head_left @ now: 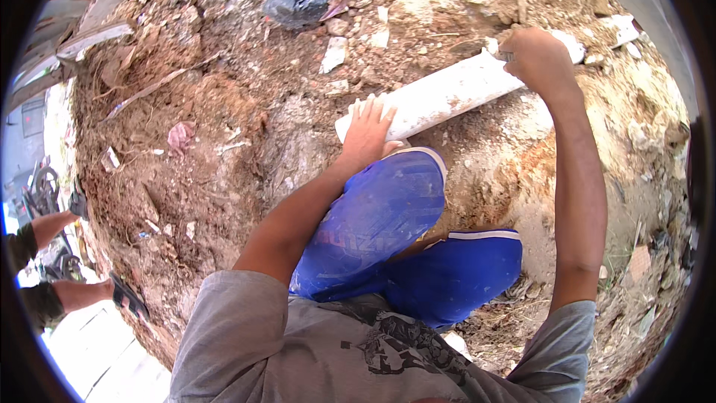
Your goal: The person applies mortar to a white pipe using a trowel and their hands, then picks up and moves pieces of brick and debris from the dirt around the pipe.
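We steady a white pipe (455, 89) slanting from near left to far right over rubble-strewn soil (246, 172), just beyond our blue-clad knees. Our left grip (368, 130), fingers spread, lies across its near end; our right grip (538, 61) curls closed at the far part, though what it clasps we cannot tell. A dark plastic bag (293, 6) lies farther off.

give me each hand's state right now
Left hand: open, laid on the pipe
Right hand: closed near the pipe's right end, anything held can't be told
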